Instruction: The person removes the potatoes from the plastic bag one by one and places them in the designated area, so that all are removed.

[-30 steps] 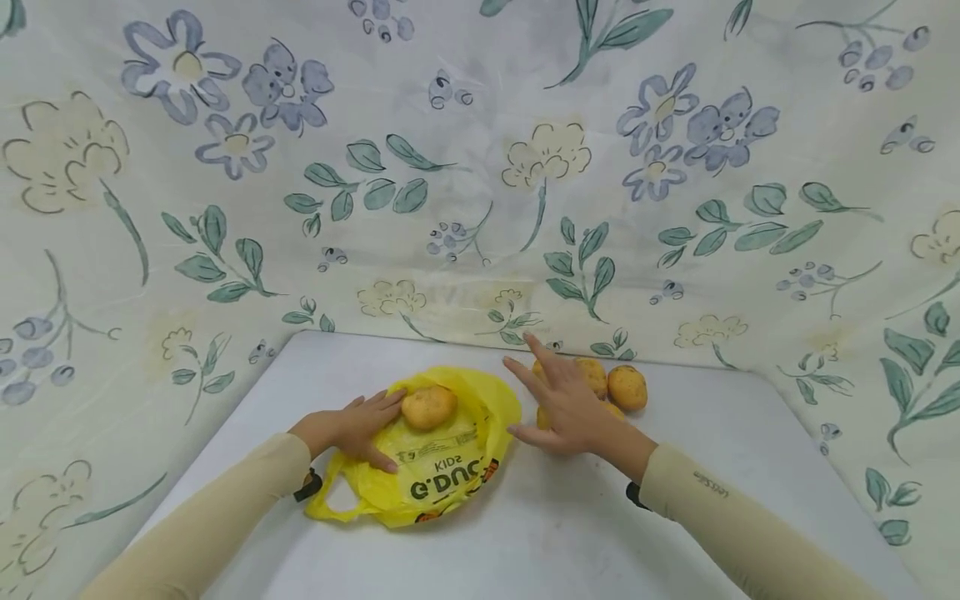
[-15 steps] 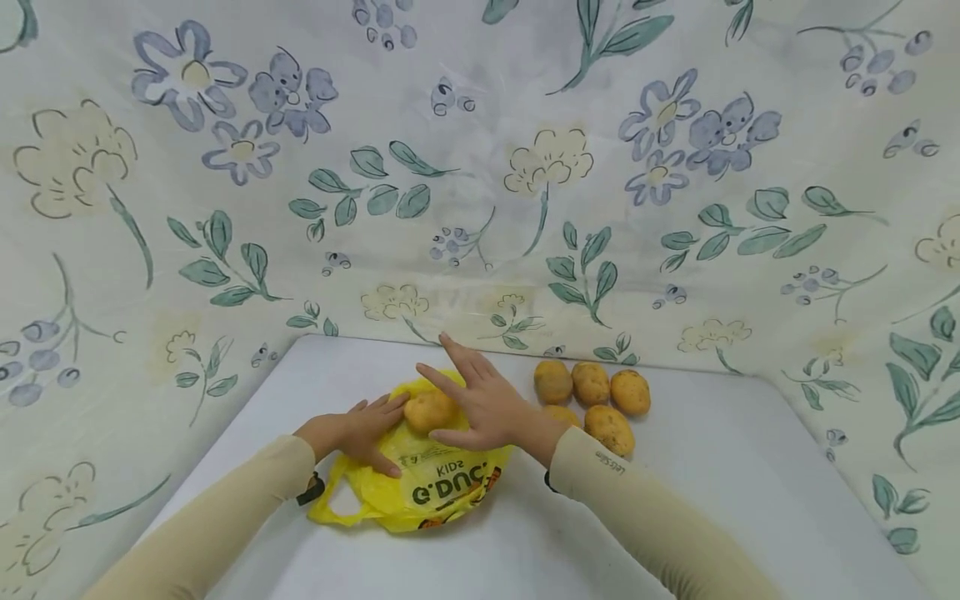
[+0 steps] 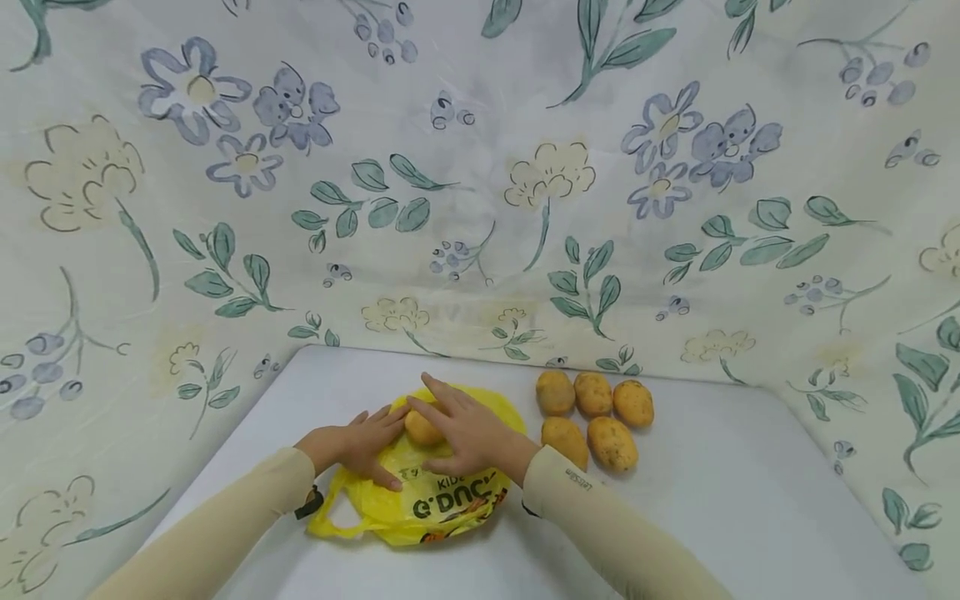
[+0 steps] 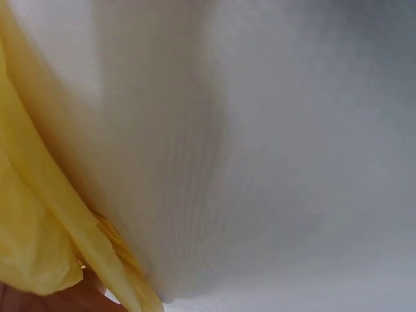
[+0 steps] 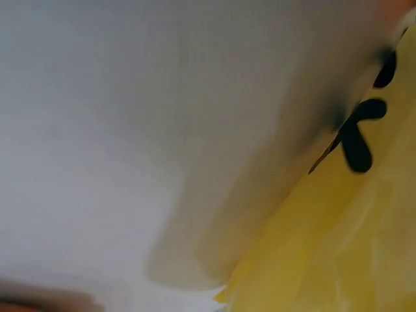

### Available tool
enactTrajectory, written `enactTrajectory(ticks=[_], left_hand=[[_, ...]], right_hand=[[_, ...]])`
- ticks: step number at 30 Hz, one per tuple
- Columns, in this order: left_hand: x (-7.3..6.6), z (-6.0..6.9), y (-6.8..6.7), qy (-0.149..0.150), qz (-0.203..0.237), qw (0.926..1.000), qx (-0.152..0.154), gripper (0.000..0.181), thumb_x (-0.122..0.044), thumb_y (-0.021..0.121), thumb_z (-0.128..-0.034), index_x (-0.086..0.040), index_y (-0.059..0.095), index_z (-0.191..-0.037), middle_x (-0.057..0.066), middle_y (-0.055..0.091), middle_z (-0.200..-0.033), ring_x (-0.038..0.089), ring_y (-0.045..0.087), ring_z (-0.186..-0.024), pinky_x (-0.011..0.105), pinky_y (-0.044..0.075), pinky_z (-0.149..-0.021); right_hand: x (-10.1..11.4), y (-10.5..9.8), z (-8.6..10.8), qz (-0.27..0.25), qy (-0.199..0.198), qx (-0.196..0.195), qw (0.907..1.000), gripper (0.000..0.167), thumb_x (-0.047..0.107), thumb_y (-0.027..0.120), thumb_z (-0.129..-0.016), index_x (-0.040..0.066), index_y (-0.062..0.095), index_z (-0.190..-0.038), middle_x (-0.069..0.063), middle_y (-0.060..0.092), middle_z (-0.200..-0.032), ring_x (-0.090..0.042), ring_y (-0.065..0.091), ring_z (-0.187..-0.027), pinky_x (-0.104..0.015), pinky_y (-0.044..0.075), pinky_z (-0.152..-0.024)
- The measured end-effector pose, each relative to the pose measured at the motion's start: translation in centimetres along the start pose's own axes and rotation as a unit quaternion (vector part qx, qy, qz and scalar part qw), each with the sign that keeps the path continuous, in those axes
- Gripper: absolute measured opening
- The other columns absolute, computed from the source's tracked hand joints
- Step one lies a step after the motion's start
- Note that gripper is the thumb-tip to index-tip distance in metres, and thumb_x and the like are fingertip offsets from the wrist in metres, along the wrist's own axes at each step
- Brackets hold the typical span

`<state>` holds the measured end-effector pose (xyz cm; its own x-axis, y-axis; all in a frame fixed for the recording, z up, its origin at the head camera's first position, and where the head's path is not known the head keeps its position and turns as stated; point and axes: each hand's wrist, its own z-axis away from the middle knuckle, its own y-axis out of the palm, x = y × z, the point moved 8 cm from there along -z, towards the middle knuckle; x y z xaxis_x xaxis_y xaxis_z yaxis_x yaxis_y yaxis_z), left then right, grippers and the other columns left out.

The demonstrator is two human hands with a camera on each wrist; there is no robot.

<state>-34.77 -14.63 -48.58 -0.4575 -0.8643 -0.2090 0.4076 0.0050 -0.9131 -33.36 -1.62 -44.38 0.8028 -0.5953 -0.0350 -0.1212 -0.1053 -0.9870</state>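
Note:
A yellow plastic bag (image 3: 390, 508) with black lettering lies flat on the white table, its handle loop toward the left. On the bag sits one potato (image 3: 422, 428), partly covered by my right hand (image 3: 468, 433). The fingers of that hand reach over the potato's right side, with the thumb spread below. My left hand (image 3: 360, 446) rests on the bag's left part, fingers extended and fingertips beside the potato. Both wrist views mostly show the table and the yellow bag's edge (image 4: 39, 214), so finger contact is hidden there.
Several potatoes (image 3: 612, 443) lie in two rows to the right of the bag. A floral cloth (image 3: 480, 208) hangs behind and at the sides of the white table (image 3: 712, 500).
My right hand has moved left from over the potato group to the potato on the bag, then lowered onto it. My left hand has stayed on the bag.

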Motion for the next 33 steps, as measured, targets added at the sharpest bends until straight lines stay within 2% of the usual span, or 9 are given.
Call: enactTrajectory(ticks=[6, 11, 14, 18, 22, 27, 33], left_hand=[[0.3, 0.0, -0.3, -0.006, 0.004, 0.9999, 0.007, 0.123, -0.072, 0.069, -0.0738, -0.005, 0.011, -0.159, 0.014, 0.002, -0.167, 0.047, 0.004, -0.151, 0.069, 0.007, -0.117], [0.2, 0.1, -0.6, -0.008, 0.012, 0.9999, 0.005, 0.124, -0.071, 0.069, -0.0742, -0.007, 0.007, -0.159, 0.014, 0.002, -0.167, 0.047, 0.003, -0.151, 0.069, 0.005, -0.117], [0.1, 0.1, -0.8, -0.006, 0.015, 0.9999, 0.005, 0.121, -0.069, 0.070, -0.0751, -0.006, 0.009, -0.159, 0.015, 0.003, -0.167, 0.047, 0.003, -0.151, 0.069, 0.005, -0.117], [-0.5, 0.1, -0.9, -0.004, 0.011, 0.9999, 0.009, 0.119, -0.068, 0.071, -0.0760, -0.005, 0.012, -0.158, 0.017, 0.005, -0.167, 0.045, 0.004, -0.152, 0.067, 0.006, -0.118], [-0.6, -0.1, -0.2, -0.008, 0.005, 0.9998, 0.016, 0.120, -0.069, 0.071, -0.0753, -0.005, 0.012, -0.158, 0.017, 0.006, -0.166, 0.044, 0.004, -0.152, 0.067, 0.007, -0.118], [-0.5, -0.1, 0.3, -0.009, 0.001, 0.9997, 0.021, 0.120, -0.069, 0.070, -0.0754, -0.003, 0.014, -0.158, 0.017, 0.006, -0.166, 0.043, 0.004, -0.152, 0.067, 0.008, -0.118], [-0.1, 0.1, 0.0, -0.017, 0.002, 0.9996, 0.022, 0.120, -0.068, 0.071, -0.0759, -0.003, 0.013, -0.158, 0.017, 0.005, -0.166, 0.044, 0.004, -0.152, 0.068, 0.008, -0.117]], right_hand=[[0.2, 0.2, -0.9, -0.004, -0.015, 0.023, 0.9996, 0.093, 0.052, 0.059, -0.092, 0.020, 0.005, -0.161, -0.009, -0.008, -0.168, -0.023, 0.015, -0.154, -0.036, 0.023, -0.123], [-0.3, 0.5, -1.2, -0.009, 0.009, 0.042, 0.9990, 0.094, 0.054, 0.060, -0.091, 0.021, 0.005, -0.160, -0.012, 0.006, -0.167, -0.024, 0.021, -0.152, -0.040, 0.026, -0.122], [-1.0, 0.8, -1.2, -0.059, 0.038, 0.044, 0.9966, 0.095, 0.056, 0.062, -0.089, 0.022, 0.008, -0.160, -0.011, 0.018, -0.165, -0.025, 0.026, -0.150, -0.042, 0.028, -0.121], [-2.4, 1.2, -0.9, -0.158, 0.093, 0.042, 0.9822, 0.095, 0.059, 0.066, -0.085, 0.021, 0.019, -0.158, -0.006, 0.032, -0.160, -0.025, 0.034, -0.146, -0.044, 0.032, -0.118], [-3.0, 1.7, -0.6, -0.221, 0.126, 0.055, 0.9656, 0.087, 0.057, 0.069, -0.084, 0.023, 0.031, -0.155, -0.005, 0.042, -0.154, -0.024, 0.045, -0.136, -0.043, 0.042, -0.110], [-2.9, 2.3, -0.6, -0.268, 0.128, 0.062, 0.9528, 0.076, 0.052, 0.070, -0.086, 0.021, 0.039, -0.148, -0.004, 0.054, -0.141, -0.018, 0.055, -0.121, -0.037, 0.048, -0.100], [-2.4, 2.3, -1.3, -0.297, 0.123, 0.054, 0.9454, 0.069, 0.041, 0.076, -0.086, 0.017, 0.039, -0.139, -0.003, 0.057, -0.130, -0.011, 0.057, -0.108, -0.030, 0.049, -0.095]])
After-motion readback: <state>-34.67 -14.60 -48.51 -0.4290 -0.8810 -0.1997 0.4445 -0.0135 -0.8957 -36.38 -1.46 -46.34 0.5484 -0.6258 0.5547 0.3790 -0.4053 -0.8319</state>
